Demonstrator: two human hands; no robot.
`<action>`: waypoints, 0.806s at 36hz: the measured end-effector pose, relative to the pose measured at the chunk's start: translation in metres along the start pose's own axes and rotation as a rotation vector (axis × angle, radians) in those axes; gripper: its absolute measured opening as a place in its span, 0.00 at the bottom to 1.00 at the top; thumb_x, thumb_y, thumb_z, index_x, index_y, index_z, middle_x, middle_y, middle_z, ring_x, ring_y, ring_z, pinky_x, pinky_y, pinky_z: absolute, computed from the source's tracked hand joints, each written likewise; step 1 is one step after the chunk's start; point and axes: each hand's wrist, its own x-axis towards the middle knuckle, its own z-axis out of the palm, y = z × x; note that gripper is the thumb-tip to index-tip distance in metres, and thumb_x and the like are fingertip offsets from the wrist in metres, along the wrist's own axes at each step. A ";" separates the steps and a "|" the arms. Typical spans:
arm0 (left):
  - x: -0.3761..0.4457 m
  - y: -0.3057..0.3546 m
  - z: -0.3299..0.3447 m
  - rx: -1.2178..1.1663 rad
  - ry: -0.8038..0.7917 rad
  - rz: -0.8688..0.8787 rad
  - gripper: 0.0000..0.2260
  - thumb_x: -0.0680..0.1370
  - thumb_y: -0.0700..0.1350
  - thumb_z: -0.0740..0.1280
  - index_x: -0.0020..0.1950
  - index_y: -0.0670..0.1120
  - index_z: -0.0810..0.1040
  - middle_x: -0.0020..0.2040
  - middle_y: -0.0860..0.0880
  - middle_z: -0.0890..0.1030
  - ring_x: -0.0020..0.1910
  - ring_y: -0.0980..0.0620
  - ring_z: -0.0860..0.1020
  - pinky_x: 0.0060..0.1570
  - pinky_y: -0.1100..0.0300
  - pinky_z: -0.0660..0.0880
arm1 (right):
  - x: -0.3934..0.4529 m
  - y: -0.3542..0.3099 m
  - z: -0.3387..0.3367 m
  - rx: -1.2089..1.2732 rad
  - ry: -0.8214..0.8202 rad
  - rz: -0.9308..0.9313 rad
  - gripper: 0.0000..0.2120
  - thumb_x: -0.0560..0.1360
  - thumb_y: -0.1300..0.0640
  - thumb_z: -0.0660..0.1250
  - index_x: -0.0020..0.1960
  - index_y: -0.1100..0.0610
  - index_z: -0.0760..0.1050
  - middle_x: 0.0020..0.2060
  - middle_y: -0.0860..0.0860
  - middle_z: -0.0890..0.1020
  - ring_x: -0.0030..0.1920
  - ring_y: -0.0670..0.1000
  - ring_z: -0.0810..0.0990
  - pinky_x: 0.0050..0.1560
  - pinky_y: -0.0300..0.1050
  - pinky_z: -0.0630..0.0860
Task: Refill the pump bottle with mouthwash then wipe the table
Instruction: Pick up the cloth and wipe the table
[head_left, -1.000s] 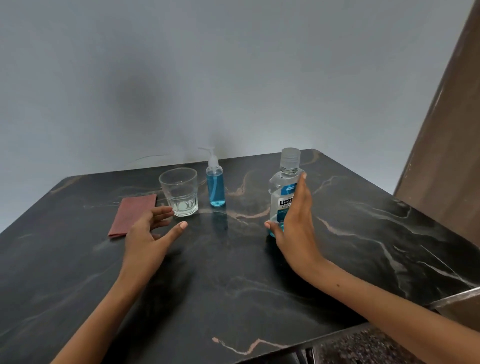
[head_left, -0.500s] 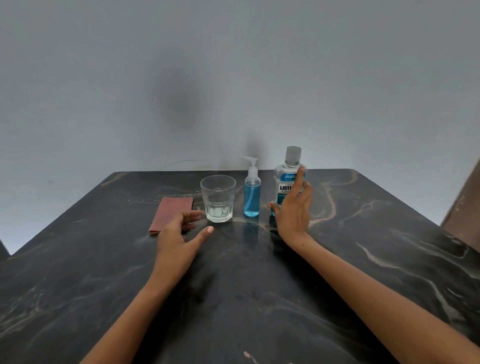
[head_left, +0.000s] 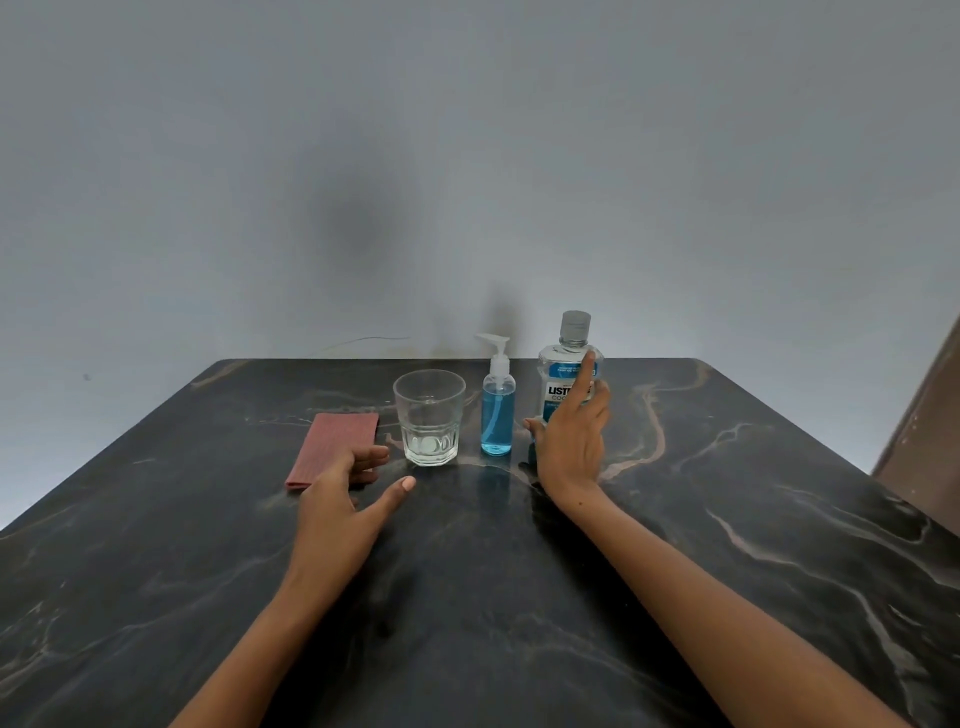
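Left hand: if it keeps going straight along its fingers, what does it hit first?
Probably the drinking glass. The left hand hovers open, fingers aimed up and right at the glass base, over the near corner of the red cloth. Depth is unclear, so height could differ.
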 end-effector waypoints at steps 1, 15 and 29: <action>0.000 0.000 0.000 0.002 -0.004 -0.004 0.16 0.70 0.46 0.75 0.56 0.49 0.77 0.51 0.53 0.79 0.52 0.55 0.78 0.49 0.56 0.77 | -0.001 0.000 0.000 -0.004 -0.006 0.000 0.55 0.68 0.50 0.74 0.76 0.54 0.36 0.75 0.63 0.54 0.71 0.62 0.62 0.66 0.57 0.70; 0.020 -0.019 -0.052 0.119 0.059 -0.003 0.13 0.73 0.48 0.72 0.55 0.49 0.76 0.53 0.53 0.78 0.52 0.53 0.77 0.42 0.66 0.72 | -0.060 -0.053 -0.010 0.245 -0.047 -0.523 0.43 0.73 0.61 0.69 0.77 0.52 0.44 0.78 0.52 0.46 0.78 0.52 0.46 0.76 0.50 0.50; 0.020 -0.039 -0.067 0.149 0.108 -0.004 0.10 0.74 0.46 0.71 0.53 0.53 0.75 0.46 0.62 0.77 0.50 0.56 0.78 0.45 0.65 0.73 | -0.065 -0.138 0.086 -0.107 -0.696 -0.742 0.30 0.79 0.49 0.59 0.74 0.65 0.58 0.75 0.61 0.59 0.75 0.58 0.59 0.73 0.55 0.59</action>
